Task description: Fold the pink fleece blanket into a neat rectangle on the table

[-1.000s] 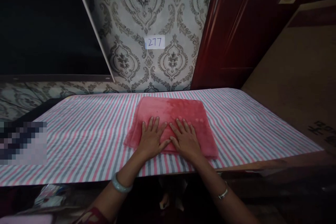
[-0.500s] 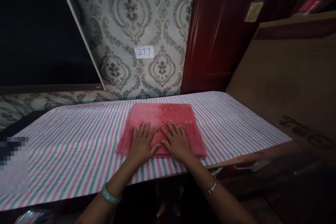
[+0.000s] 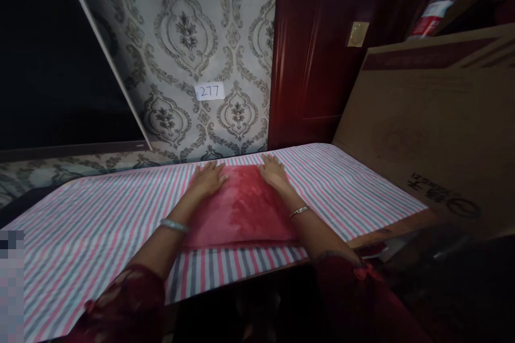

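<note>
A folded pinkish-red plush cloth (image 3: 245,209), like a towel or small blanket, lies flat on a striped tablecloth (image 3: 116,214). My left hand (image 3: 208,178) rests at its far left corner, fingers stretched out over the edge. At the far right corner lies my right hand (image 3: 274,171), its fingers extended past the cloth's far edge. Both palms face down and neither hand grips the cloth. My forearms run along the cloth's two sides, each wrist wearing a bangle.
A large cardboard box (image 3: 386,118) stands at the right, with a plastic bottle (image 3: 432,13) above it. A dark screen (image 3: 60,64) fills the upper left. Behind the table is patterned wallpaper with a "277" label (image 3: 210,91). The table's wooden edge (image 3: 394,225) shows at the front right.
Both hands have slid forward from the near half of the cloth to its far corners and moved farther apart. The camera view has shifted slightly.
</note>
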Demonstrator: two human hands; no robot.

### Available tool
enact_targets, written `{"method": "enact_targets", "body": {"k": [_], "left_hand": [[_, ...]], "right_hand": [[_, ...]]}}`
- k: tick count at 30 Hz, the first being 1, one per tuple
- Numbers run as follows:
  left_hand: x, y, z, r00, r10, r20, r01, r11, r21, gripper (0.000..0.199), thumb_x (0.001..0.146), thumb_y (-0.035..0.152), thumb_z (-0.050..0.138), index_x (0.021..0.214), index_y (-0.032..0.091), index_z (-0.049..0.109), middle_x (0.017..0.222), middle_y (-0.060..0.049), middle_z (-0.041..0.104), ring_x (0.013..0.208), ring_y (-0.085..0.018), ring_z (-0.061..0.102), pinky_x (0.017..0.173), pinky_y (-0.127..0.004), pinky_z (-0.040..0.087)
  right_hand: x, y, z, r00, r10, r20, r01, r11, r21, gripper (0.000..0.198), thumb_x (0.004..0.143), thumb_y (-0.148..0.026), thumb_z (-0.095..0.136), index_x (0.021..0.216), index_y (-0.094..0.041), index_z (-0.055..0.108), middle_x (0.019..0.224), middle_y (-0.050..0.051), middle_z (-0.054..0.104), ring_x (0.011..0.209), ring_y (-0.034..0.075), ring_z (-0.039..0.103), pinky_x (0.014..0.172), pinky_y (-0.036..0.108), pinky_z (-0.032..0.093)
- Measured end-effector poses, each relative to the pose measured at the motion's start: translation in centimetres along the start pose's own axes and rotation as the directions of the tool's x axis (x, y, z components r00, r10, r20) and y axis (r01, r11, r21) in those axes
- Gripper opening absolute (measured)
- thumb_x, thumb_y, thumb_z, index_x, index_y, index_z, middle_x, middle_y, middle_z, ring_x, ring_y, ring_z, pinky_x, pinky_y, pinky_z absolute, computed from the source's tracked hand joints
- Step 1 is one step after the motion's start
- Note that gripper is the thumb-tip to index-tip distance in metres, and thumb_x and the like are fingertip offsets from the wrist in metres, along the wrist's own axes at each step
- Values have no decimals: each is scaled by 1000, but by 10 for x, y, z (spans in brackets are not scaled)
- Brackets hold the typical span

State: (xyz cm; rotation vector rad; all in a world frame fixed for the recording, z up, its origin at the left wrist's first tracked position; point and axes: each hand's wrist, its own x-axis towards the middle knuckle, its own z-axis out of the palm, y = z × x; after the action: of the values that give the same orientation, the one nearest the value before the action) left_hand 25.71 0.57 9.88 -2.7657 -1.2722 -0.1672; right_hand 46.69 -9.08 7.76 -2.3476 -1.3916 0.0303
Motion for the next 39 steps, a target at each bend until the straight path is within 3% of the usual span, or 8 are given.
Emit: {"method": "enact_targets", "body": {"k": [3,8,11,21,27,32,36,39], "left_hand": [[24,-4,23,996,-67,56,66,998,21,59,100,47,33,152,21,40,160,-16,37,148,-34,31,117,-64,23],[23,-14,71,990,-76,-117,79,997,25,59,100,48,30,152,21,41,156,-15,43,145,-35,35,115,-63,25],[24,-18,83,991,-77,-110,77,997,-5,60,100,50,29,152,22,41,156,-15,42,145,-35,34,115,-63,26],[27,-17,76,994,-106,26,107,991,-83,64,100,54,26,156,22,33,162,-14,33,150,-34,27,116,-64,23],[26,-33,64,984,-142,104,151,985,-82,69,99,58,26,156,21,32,164,-14,29,152,-33,21,118,-68,13],[24,-51,80,971,-208,117,230,946,-230,69,98,60,22,158,24,28,168,-10,19,154,-32,15,115,-57,30],[28,-58,82,975,-162,151,196,950,-242,68,100,55,22,158,20,26,168,-10,20,155,-26,16,120,-44,25],[27,-53,66,966,-177,190,218,951,-220,66,99,55,26,157,22,31,167,-11,21,153,-31,20,119,-53,24]], "right_hand": [[3,6,20,999,51,1,-51,998,-41,55,104,-40,30,152,-16,41,157,15,41,148,30,28,116,50,25],[-3,27,56,996,6,-85,-13,997,-74,54,103,-43,31,148,-18,46,151,14,47,142,28,33,113,49,29],[-1,33,63,995,-6,-101,-2,997,-83,54,103,-44,30,148,-18,46,152,14,47,143,29,32,113,48,29],[-3,33,65,994,-10,-110,-2,994,-108,53,103,-42,32,147,-17,47,149,13,49,142,30,34,111,48,32],[-6,32,66,991,-18,-131,1,992,-126,53,103,-41,29,146,-17,47,150,14,49,141,30,35,110,48,33],[-6,34,67,992,-17,-125,3,994,-109,54,103,-43,29,146,-17,48,150,15,49,141,31,35,109,50,33],[-5,34,68,993,-6,-121,-6,995,-96,54,102,-43,29,147,-18,47,150,15,48,141,31,35,109,51,33],[-6,35,69,992,-9,-128,-5,995,-103,54,102,-43,30,147,-17,48,150,15,49,140,32,35,109,51,33]]}}
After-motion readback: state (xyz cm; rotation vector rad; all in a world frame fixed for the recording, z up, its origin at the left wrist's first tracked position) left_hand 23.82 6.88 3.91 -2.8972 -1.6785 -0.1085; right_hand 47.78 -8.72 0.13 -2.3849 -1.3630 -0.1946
